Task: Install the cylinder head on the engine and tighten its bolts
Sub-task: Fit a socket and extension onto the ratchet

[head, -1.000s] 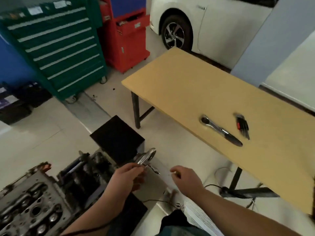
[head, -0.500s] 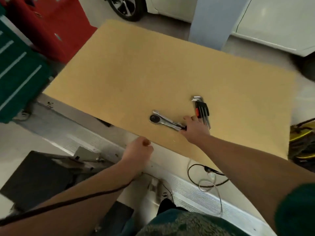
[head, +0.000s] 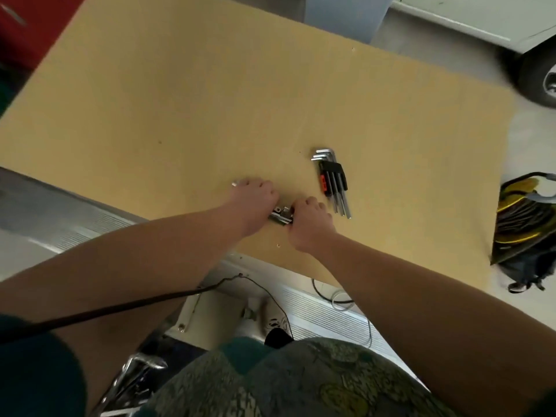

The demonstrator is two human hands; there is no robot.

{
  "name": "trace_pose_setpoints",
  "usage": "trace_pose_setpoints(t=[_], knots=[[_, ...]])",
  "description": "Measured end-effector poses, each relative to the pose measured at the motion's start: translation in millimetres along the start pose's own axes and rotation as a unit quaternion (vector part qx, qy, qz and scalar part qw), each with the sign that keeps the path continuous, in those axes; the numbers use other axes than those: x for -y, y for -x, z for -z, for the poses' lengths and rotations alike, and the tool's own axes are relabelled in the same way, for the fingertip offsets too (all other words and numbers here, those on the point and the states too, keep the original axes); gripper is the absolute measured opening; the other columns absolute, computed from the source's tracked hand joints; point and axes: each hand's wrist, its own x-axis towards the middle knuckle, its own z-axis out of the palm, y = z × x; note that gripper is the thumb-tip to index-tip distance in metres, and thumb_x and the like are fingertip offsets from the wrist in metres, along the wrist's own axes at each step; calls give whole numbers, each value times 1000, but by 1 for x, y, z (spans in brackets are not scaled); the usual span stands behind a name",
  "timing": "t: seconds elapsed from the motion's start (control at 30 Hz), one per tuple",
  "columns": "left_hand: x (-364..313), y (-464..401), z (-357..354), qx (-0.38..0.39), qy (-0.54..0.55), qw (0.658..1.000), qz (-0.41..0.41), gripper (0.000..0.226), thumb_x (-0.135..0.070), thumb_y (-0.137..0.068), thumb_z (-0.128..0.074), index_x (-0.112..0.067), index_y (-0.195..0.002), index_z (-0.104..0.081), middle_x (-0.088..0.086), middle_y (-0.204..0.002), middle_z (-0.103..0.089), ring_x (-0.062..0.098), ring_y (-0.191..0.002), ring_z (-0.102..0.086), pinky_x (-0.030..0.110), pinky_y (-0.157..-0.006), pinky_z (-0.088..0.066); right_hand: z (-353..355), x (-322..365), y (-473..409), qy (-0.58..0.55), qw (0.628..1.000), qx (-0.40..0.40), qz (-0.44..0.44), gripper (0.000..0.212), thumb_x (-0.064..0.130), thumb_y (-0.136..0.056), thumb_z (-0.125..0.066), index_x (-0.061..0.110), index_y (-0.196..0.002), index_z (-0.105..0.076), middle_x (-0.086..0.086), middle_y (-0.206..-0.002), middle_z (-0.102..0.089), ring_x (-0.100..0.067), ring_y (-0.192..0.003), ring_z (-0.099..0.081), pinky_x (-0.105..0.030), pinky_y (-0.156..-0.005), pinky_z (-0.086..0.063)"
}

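Both hands are meeting over a silver metal ratchet wrench (head: 282, 215) lying on the tan, flat wooden tabletop (head: 186, 94), close to its near edge. The left hand (head: 254, 195) is lying across the head end of the wrench with its fingers bent down over it; a small silver tip is poking out beyond the knuckles on the far left, and it seems to belong to the same tool, though the hand is covering the join. The right hand (head: 310, 221) is curling its fingers around the handle end, so the grip there is hidden inside the fist. Only a short bright stretch of metal is showing in the gap between the two hands.

Just to the right of the right hand, a set of silver hex keys in a black and red plastic holder (head: 332, 177) is resting on the tabletop, its long ends pointing toward the person and lying just beside the knuckles without clearly touching them.

The engine and cylinder head are not showing from the head camera; only some shiny, blurred metal parts (head: 135, 374) are appearing at the lower left, below the table edge, and what they are cannot be told.

A yellow and black coiled cable reel (head: 523, 218) is sitting on the floor beyond the table's right end. A dark car tyre (head: 538, 76) is showing at the upper right. A thin black cord (head: 126, 305) is running across the left forearm.
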Motion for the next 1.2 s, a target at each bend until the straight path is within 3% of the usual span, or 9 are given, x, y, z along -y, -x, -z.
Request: trace_pose_setpoints(t=[0.23, 0.4, 0.53, 0.7, 0.77, 0.8, 0.9, 0.97, 1.2], knots=[[8, -7, -9, 33, -31, 999, -25, 41, -16, -91, -59, -20, -131, -51, 7, -138, -56, 32, -130, -52, 48, -106, -40, -10, -8, 12, -11, 995, -29, 93, 28, 25, -100, -56, 14, -125, -50, -9, -122, -58, -31, -111, -58, -44, -93, -47], [13, -7, 0, 13, -47, 997, -66, 28, -22, -86, -59, -27, -114, -59, -1, -114, -68, 26, -110, -63, 41, -90, -39, 10, 1, 11, -68, 994, 45, 66, 26, 31, -90, -63, 23, -110, -50, -1, -101, -59, -26, -95, -61, -35, -71, -44], [32, 27, 22, -53, 51, 995, -63, 31, -27, -79, -62, -26, -109, -53, 0, -110, -63, 28, -106, -59, 37, -81, -32, 53, 12, 23, -129, 984, 90, 83, 13, 29, -80, -68, 30, -82, -55, 7, -80, -62, -12, -71, -59, -27, -54, -37], [72, 132, 65, -123, 258, 956, 73, 54, -61, -78, -78, -28, -107, -47, -8, -102, -53, 18, -94, -53, 34, -76, -43, 75, 33, 75, -245, 952, 150, 102, 5, 23, -88, -67, 24, -84, -65, 1, -66, -69, -7, -51, -62, -21, -51, -51], [86, 189, 75, -180, 402, 873, 210, 52, -65, -80, -78, -32, -108, -48, -11, -96, -55, 11, -83, -54, 29, -67, -45, 76, 48, 99, -304, 932, 163, 109, 7, 25, -91, -69, 20, -87, -66, 0, -66, -70, -10, -53, -63, -26, -56, -56], [90, 218, 78, -210, 487, 798, 285, 46, -60, -85, -77, -32, -107, -49, -10, -91, -56, 10, -77, -55, 28, -64, -46, 75, 59, 110, -329, 921, 168, 121, 12, 28, -93, -70, 18, -89, -66, -1, -67, -70, -13, -54, -63, -28, -59, -58], [91, 301, 75, -289, 745, 464, 383, 20, -32, -99, -70, -17, -103, -57, 0, -75, -57, 16, -60, -51, 29, -51, -46, 73, 107, 143, -375, 892, 173, 186, 19, 36, -96, -69, 20, -87, -66, -7, -70, -71, -18, -56, -64, -33, -61, -61], [78, 356, 72, -311, 825, 306, 359, 19, -25, -101, -66, -10, -112, -63, 4, -76, -59, 17, -58, -52, 31, -51, -46, 72, 147, 169, -386, 874, 175, 238, 20, 36, -97, -68, 26, -80, -65, -7, -70, -71, -18, -56, -63, -32, -60, -60], [33, 508, 54, -466, 814, 181, 295, 48, -49, -103, -56, -11, -130, -68, 12, -101, -68, 20, -67, -55, 36, -59, -44, 62, 277, 274, -319, 829, 195, 416, 33, 56, -90, -63, 25, -81, -61, -4, -69, -64, -14, -62, -61, -40, -65, -57]])
